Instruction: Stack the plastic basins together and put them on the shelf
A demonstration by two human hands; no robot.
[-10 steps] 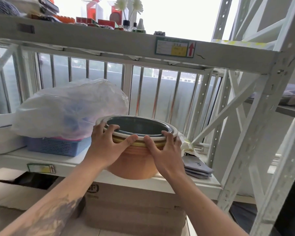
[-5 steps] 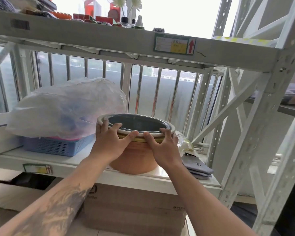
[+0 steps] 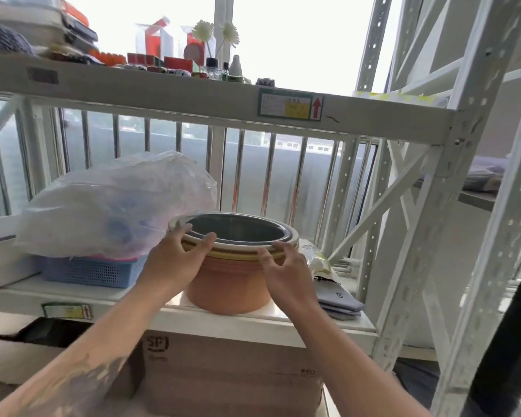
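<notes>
**A:** Start closest to the camera. What are the hands doing?

**B:** Both forearms reach forward and up. The left hand [image 3: 179, 260] has its fingertips resting on the near-left rim of the nested stack of round plastic basins [image 3: 233, 266], fingers spread rather than curled. The right hand [image 3: 286, 266] sits just at the near-right rim with fingers fanned open; I can't tell whether it touches. Neither looks clamped on.

**A:** And the stack itself?

**B:** Upright on the white metal shelf board [image 3: 298, 317], near its front edge: a terracotta-orange basin outermost, yellow and cream rims above it, a grey one innermost. It lies straight ahead, between the two hands, and the left hand seems the closer one.

**A:** So what does the next move turn on?

**B:** I'd judge the placing nearly done. The hands only need to draw back toward the body, away from the rims, without tipping the stack.

**A:** Neighbours?

**B:** A blue perforated plastic basket [image 3: 91, 273] under a translucent plastic bag [image 3: 118, 206] just left; folded grey cloths [image 3: 339, 300] right; window railing [image 3: 241, 176] behind.
</notes>
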